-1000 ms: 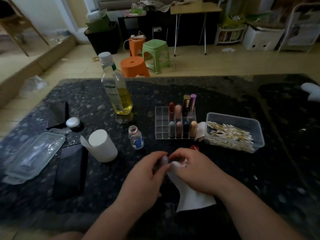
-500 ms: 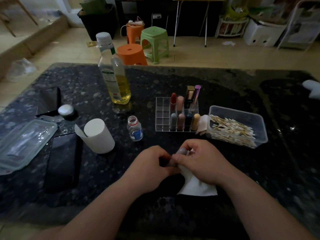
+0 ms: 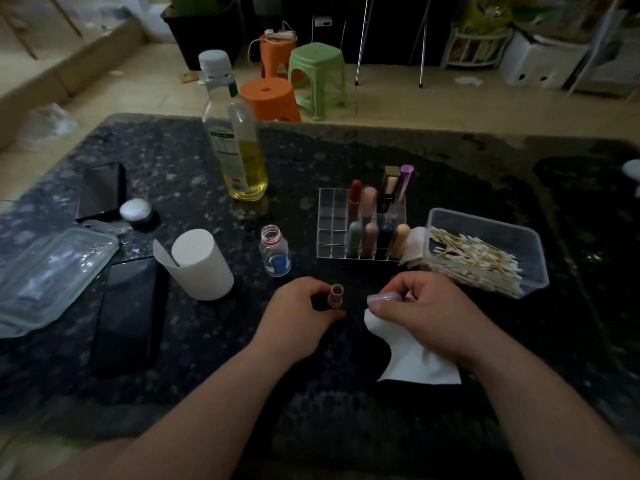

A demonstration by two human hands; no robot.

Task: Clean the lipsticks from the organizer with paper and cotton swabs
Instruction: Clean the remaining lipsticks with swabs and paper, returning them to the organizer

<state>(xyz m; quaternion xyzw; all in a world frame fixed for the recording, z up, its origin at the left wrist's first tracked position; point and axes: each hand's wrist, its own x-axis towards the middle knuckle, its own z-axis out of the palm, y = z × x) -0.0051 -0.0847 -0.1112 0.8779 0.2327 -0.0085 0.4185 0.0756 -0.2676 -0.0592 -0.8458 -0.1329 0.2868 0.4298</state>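
Dark speckled stone forms the desk [image 3: 450, 161], and near its front edge the left hand [image 3: 298, 320] is curled around an opened lipstick [image 3: 336, 295], which stands upright with its pinkish tip exposed. The right hand [image 3: 426, 313], just beside it but apart, pinches with bent fingers what seems to be a pale cap [image 3: 380, 298] and also holds a white paper [image 3: 419, 365] that spreads on the desk under the wrist. Behind the hands stands the clear organizer [image 3: 331, 220] with other lipsticks in its right compartments, and right of it a plastic box [image 3: 485, 221] of cotton swabs [image 3: 478, 258].
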